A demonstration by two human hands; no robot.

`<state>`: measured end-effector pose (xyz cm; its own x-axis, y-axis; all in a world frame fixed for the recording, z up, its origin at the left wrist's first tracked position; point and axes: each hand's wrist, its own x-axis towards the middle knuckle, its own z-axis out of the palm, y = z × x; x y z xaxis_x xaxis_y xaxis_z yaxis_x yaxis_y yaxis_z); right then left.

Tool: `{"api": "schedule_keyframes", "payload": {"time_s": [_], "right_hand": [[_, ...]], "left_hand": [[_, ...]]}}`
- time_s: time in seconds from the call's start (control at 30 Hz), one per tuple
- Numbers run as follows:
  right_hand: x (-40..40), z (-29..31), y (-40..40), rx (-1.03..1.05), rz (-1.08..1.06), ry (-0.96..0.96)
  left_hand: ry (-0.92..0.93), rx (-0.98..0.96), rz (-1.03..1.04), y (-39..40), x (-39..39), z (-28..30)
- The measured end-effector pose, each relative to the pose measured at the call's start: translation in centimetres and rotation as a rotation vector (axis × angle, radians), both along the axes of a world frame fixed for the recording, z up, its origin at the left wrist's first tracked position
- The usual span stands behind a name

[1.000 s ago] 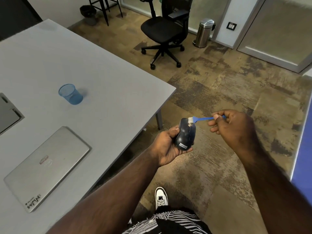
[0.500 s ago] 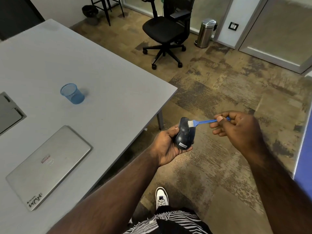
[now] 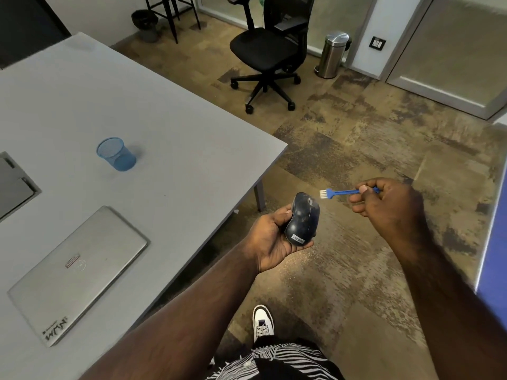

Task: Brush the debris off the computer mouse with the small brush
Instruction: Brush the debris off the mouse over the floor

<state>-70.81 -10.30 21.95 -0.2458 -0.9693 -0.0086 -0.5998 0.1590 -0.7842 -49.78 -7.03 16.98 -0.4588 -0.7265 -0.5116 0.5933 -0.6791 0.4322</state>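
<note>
My left hand cups a dark blue computer mouse over the carpet, just off the table's corner. The mouse is tilted up, with pale specks on its top and a small white label near its lower end. My right hand pinches the handle of a small blue brush with white bristles. The bristle end points left and hangs just right of the mouse's front end, a small gap apart from it.
A grey table fills the left side, holding a shut silver laptop and a blue mesh cup. A black office chair and a steel bin stand farther back. My white shoe is on the carpet below.
The brush bristles rested on the mouse's front end before; now my right hand has drawn the brush off to the right, clear of the mouse. My left hand keeps the mouse in place.
</note>
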Motion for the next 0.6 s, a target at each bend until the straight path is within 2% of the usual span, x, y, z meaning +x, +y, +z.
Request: {"api": "schedule_keyframes", "payload": {"time_s": [0.1,0.17,0.27,0.33,0.5,0.6], "right_hand": [[0.2,0.2,0.1,-0.017,0.081,-0.093],[0.3,0.0,0.2,-0.020,0.132,-0.015],[0.1,-0.2,-0.1,-0.075,0.102,0.099],[-0.2,-0.2,-0.2,-0.117,0.112,0.110],[-0.8,0.1,0.3,-0.142,0.360,0.124],[-1.3,0.6,0.1,-0.219,0.332,0.132]], "left_hand": [[-0.004,-0.006,-0.005,-0.1,0.2,0.2],[-0.007,-0.009,-0.008,-0.1,0.3,0.2],[-0.012,-0.013,-0.019,0.1,0.3,0.1],[-0.009,-0.013,-0.016,0.1,0.2,0.1],[-0.007,-0.002,0.007,0.0,0.3,-0.1],[-0.005,0.002,0.006,0.2,0.3,-0.2]]}}
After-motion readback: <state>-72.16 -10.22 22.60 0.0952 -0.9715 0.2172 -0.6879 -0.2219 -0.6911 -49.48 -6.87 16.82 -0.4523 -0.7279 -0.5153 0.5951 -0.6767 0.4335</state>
